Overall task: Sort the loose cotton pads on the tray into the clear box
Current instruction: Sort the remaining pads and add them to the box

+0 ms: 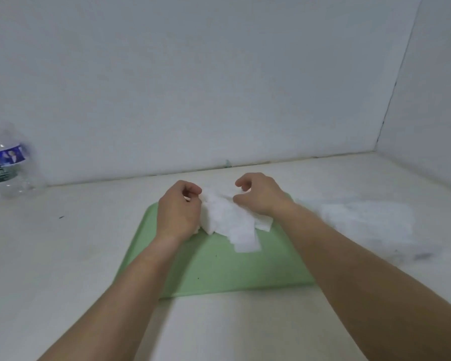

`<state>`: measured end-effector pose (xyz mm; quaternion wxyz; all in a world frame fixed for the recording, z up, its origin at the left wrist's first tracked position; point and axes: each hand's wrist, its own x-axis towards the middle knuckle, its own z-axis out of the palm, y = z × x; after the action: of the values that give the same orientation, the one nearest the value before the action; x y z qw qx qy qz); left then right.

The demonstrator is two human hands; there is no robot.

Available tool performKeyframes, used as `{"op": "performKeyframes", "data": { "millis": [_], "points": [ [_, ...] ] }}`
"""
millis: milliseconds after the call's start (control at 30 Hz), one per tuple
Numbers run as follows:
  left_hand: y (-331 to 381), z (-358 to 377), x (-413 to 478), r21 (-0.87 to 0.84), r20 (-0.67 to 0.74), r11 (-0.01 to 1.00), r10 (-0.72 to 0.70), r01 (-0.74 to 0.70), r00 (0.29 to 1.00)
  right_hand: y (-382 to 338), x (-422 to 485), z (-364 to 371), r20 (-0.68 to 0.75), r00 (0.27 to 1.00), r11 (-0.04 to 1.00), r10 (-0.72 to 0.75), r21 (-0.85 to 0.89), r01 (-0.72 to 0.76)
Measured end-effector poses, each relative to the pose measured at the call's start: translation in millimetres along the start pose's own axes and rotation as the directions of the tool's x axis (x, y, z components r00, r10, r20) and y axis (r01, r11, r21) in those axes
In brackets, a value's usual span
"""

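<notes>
**Item: cotton pads (227,220).** White, thin, mostly square. Heaped in a loose, overlapping pile on the far half of the tray, with a few sheets fanned out toward the near side. None is seen lifted clear of the pile.

**Item: tray (232,272).** Pale green, flat, with rounded corners. Lies on the white table (62,256); the near half is bare.

**Item: clear box (367,222).** Transparent and blurred. Stands on the table just right of the tray, apart from the pile. Contents cannot be made out.

**Item: left hand (178,209).** Set against the left edge of the pile. Grip narrow, fingers curled toward the thumb. Whether a pad is pinched cannot be told.

**Item: right hand (260,195).** At the far right edge of the pile, fingers curled, thumb touching the top sheets. Whether it has actually taken hold cannot be told.

**Item: plastic water bottle (6,165).** Far left, against the wall. Plays no part.

**Step in hand (judged):** gathering. The two hands bracket the heap, apparently to square it up or take up a batch. Transfer to the box is not yet begun.

**Next move calls for (judged):** a firm pinch on a stack of pads, a lift clear of the tray, and a carry rightward to set it into the box. The sheets are light and slip easily, so strays are likely to be left on the tray.
</notes>
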<state>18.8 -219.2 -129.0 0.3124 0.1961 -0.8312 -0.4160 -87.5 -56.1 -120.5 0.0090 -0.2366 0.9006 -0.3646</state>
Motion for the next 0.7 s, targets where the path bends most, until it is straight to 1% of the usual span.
{"op": "performKeyframes", "data": {
  "millis": [100,233,300,367,433,500,600,667,700],
  "points": [
    [0.9,6.5,4.6,-0.086,0.006,0.996,-0.03,0.031,1.0,6.6,5.2,7.7,-0.023,1.0,0.999,-0.001,0.033,0.002],
    [5.0,16.2,9.6,-0.228,0.015,0.97,-0.078,0.079,0.997,7.1,8.0,9.3,-0.182,0.981,0.993,-0.059,0.094,0.077],
    [6.4,20.6,10.7,-0.302,0.024,0.948,-0.101,0.104,0.995,3.7,6.0,6.6,-0.282,0.958,0.977,-0.047,0.188,0.103],
    [8.0,23.4,8.9,-0.352,0.018,0.932,-0.09,0.091,0.996,-1.8,-0.2,4.0,-0.333,0.943,0.928,0.012,0.355,0.113],
    [9.9,22.9,5.2,-0.361,-0.016,0.932,-0.04,0.032,0.999,-8.5,-10.1,0.8,-0.333,0.942,0.842,0.038,0.518,0.149],
    [14.6,17.7,0.2,-0.38,0.002,0.925,0.028,-0.025,1.0,-15.3,-20.2,-3.4,-0.287,0.958,0.775,0.016,0.608,0.17],
    [23.2,8.7,-5.4,-0.527,0.135,0.849,0.109,-0.022,0.985,-24.7,-29.9,-7.8,-0.187,0.978,0.742,-0.097,0.641,0.196],
    [25.0,4.4,-8.1,-0.6,0.177,0.8,0.132,0.001,0.975,-29.1,-33.5,-8.5,-0.158,0.975,0.742,-0.156,0.633,0.221],
    [24.6,3.6,-8.2,-0.611,0.171,0.791,0.118,0.011,0.978,-29.4,-33.5,-8.4,-0.167,0.973,0.748,-0.16,0.622,0.23]
  ]
}}
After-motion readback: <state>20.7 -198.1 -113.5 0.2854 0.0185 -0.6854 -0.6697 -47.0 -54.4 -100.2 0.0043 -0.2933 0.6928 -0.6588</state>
